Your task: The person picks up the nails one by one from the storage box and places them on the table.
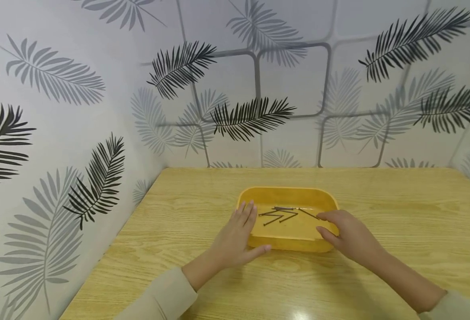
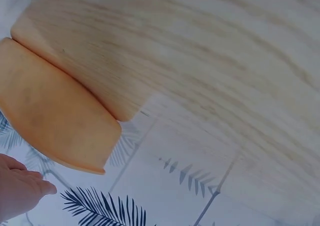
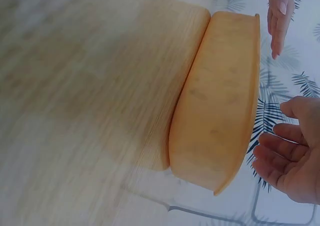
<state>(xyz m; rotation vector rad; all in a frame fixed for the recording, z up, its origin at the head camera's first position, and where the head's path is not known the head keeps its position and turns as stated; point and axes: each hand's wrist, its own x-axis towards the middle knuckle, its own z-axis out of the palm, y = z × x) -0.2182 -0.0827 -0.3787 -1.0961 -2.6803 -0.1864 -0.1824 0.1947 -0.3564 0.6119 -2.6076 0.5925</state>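
Note:
A shallow yellow plastic tray point(image 1: 287, 244) stands on the wooden table, with several thin dark nails point(image 1: 288, 217) scattered on its floor. My left hand point(image 1: 239, 235) lies along the left rim, fingers straight and thumb spread toward the front wall. Over the right end reaches my right hand point(image 1: 351, 233), its forefinger and thumb parted near the end of one nail. The right wrist view has the right hand point(image 3: 295, 151) above the rim, fingers loosely bent and gripping nothing visible. The tray's outer wall point(image 2: 55, 100) fills the left of the left wrist view.
The light wood table point(image 1: 170, 231) runs back to a wall point(image 1: 291, 80) printed with dark and grey leaves. A second leaf-patterned wall point(image 1: 58, 133) borders the table on the left.

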